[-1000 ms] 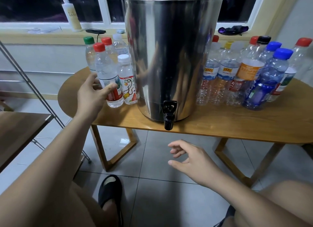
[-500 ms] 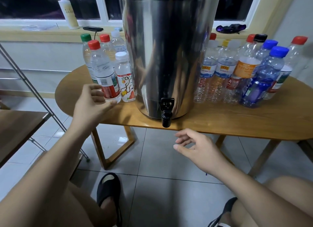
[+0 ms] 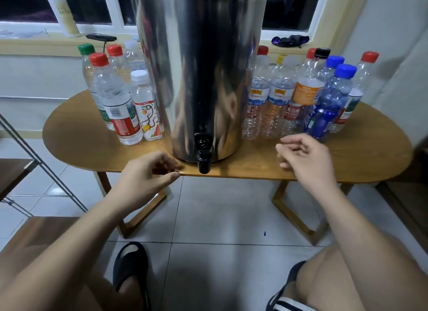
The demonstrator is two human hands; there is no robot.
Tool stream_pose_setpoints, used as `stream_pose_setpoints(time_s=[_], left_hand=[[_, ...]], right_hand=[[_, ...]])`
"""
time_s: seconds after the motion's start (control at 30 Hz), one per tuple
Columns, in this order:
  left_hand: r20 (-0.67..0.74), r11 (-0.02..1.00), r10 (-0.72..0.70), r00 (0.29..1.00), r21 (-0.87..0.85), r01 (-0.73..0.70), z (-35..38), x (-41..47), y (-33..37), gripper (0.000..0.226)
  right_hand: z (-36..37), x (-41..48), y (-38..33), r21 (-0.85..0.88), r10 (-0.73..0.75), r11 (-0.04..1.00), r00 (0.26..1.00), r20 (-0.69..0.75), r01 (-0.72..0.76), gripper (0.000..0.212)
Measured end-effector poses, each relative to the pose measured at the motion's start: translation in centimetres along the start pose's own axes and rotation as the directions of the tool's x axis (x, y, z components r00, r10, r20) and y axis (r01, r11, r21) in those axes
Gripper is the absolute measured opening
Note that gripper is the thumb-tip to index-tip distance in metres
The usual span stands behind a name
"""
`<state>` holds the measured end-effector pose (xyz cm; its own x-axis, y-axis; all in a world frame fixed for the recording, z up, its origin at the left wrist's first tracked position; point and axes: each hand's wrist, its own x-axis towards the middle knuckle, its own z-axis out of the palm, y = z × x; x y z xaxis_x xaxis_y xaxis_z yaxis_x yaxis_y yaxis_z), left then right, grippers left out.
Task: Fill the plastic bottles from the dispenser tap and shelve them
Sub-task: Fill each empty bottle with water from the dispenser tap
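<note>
Both of my hands are empty. My left hand [image 3: 148, 176] hangs with loosely curled fingers at the near edge of the bench [image 3: 76, 134], just left of the tap [image 3: 203, 155]. My right hand [image 3: 303, 157] hovers over the bench on the right, fingers also slack and gripping nothing, just in front of the empties [image 3: 275, 106]. These stand capped and upright in a tight cluster right of the dispenser [image 3: 199, 67]. The nearest to my right hand is the blue bottle [image 3: 328, 106]. I judge these bottles to be very light and thin-walled. A hard squeeze would dent them, and a careless knock would topple their neighbours, since they are packed shoulder to shoulder. I would take one round the middle, on the label band where the wall is stiffest, with a gentle wrap rather than a pinch. The cap has to come off before the bottle goes under the tap, so one hand must steady the body low while the other twists. The full bottles [image 3: 118, 106] on the left look filled to the neck. Those will be much heavier and firmer, and probably wet and slick if water has run down them. For those I would close my hand fully round the waist below the shoulder, not the cap. The shelf [image 3: 14, 174] sits at the far left, lower than the bench.
</note>
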<state>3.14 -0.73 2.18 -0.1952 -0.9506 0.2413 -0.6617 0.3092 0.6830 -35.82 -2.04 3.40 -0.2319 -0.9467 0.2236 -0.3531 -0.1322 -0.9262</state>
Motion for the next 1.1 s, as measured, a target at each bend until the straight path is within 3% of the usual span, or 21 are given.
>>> stream_pose_setpoints(time_s=[0.17, 0.3, 0.53, 0.7, 0.87, 1.1], left_hand=[[0.02, 0.994, 0.087, 0.996, 0.065, -0.088, 0.4, -0.1, -0.5, 0.02], [0.012, 0.991, 0.112, 0.994, 0.078, -0.113, 0.5, -0.1, -0.4, 0.02], [0.015, 0.991, 0.111, 0.994, 0.078, -0.112, 0.7, -0.1, -0.4, 0.02], [0.01, 0.99, 0.112, 0.994, 0.083, -0.112, 0.7, -0.1, -0.4, 0.02], [0.016, 0.991, 0.114, 0.993, 0.074, -0.115, 0.6, -0.1, -0.4, 0.02], [0.041, 0.991, 0.115, 0.993, 0.071, -0.117, 0.2, -0.2, -0.6, 0.019]], right_hand=[[-3.4, 4.1, 2.0, 0.025, 0.04, 0.999, 0.94, -0.338, -0.033, 0.024], [-4.8, 6.7, 3.6, -0.031, 0.043, 0.997, 0.866, -0.498, -0.067, 0.05], [-5.2, 9.3, 5.6, -0.003, 0.099, 0.994, 0.907, -0.409, -0.11, 0.079], [-5.3, 9.8, 5.7, -0.032, 0.069, 0.996, 0.918, -0.391, -0.089, 0.067], [-5.6, 8.5, 5.0, -0.081, 0.046, 0.993, 0.91, -0.413, -0.087, 0.074], [-5.3, 4.8, 2.3, -0.056, 0.032, 0.997, 0.932, -0.362, -0.056, 0.063]])
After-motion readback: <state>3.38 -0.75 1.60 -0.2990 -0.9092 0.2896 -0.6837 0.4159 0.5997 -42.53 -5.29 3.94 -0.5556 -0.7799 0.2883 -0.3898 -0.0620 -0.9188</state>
